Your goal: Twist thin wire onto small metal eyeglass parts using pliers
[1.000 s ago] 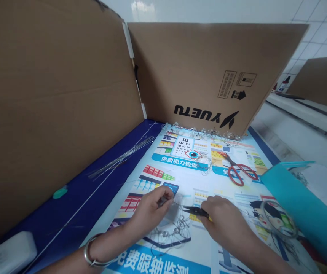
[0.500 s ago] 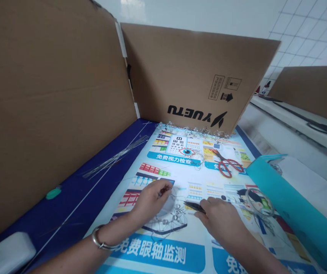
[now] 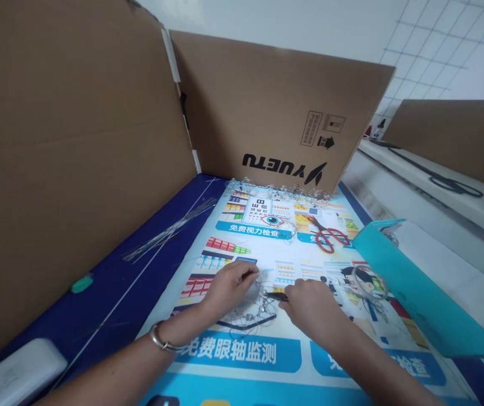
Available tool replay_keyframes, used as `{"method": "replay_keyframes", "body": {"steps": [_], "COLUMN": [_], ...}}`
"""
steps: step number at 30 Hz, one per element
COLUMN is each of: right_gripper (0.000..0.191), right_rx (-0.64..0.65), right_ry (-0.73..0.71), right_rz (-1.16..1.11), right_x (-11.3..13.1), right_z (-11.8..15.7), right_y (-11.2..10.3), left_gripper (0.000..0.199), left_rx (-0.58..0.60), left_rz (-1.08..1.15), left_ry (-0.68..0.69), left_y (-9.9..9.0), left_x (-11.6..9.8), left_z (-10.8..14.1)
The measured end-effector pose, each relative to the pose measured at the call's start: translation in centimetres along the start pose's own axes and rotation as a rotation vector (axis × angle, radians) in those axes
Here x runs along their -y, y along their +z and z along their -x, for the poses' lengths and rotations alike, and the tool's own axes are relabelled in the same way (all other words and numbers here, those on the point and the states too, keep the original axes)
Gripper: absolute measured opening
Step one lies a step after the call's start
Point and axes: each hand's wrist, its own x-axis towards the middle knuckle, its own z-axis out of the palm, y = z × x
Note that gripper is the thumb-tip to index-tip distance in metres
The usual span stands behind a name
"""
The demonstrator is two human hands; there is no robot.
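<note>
My left hand (image 3: 229,287), with a silver bangle on its wrist, pinches part of a thin wire piece with small clear beads (image 3: 250,317). The beaded wire hangs below the fingers over the printed sheet (image 3: 245,385). My right hand (image 3: 311,307) is wrapped round dark pliers (image 3: 276,296), their tip pointing left at the wire, close to my left fingertips. Whether the jaws touch the wire is too small to tell.
Red-handled scissors (image 3: 328,237) lie beyond my right hand. A wire coil (image 3: 368,282) and a teal folder (image 3: 419,304) are at the right. Loose wires (image 3: 169,230) and a white box (image 3: 20,375) lie left. Cardboard walls (image 3: 284,107) stand behind and left.
The pliers' tip has come closer to my left fingers and the beaded wire. The whole view has shifted slightly, showing more of the near right side.
</note>
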Motion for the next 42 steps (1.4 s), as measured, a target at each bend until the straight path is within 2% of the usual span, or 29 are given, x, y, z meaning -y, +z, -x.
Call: {"method": "replay_keyframes", "body": {"steps": [10, 17, 23, 29, 34, 42], "right_gripper": [0.028, 0.024, 0.029, 0.026, 0.027, 0.025], "right_rx": [-0.081, -0.137, -0.125, -0.185, -0.202, -0.190], "right_ry": [0.041, 0.016, -0.009, 0.009, 0.026, 0.008], "right_rz": [0.055, 0.060, 0.023, 0.037, 0.054, 0.042], "right_x": [0.3, -0.5, -2.7, -3.9, -4.2, -3.9], "right_z": [-2.4, -3.4, -2.4, -2.1, -3.2, -5.1], "right_y": [-0.5, -1.1, -1.1, -1.2, -0.5, 1.0], "left_gripper": [0.012, 0.013, 0.010, 0.010, 0.009, 0.009], "left_rx": [0.022, 0.050, -0.012, -0.110, -0.139, -0.073], "left_rz": [-0.062, -0.134, -0.215, -0.263, -0.278, -0.304], "left_ry": [-0.011, -0.051, -0.089, -0.126, -0.126, -0.096], "left_y": [-0.6, -0.1, 0.6, 1.2, 1.7, 1.7], "left_x": [0.0, 0.4, -0.3, -0.7, -0.2, 1.2], "left_z": [-0.1, -0.9, -1.6, -4.2, -5.4, -5.2]}}
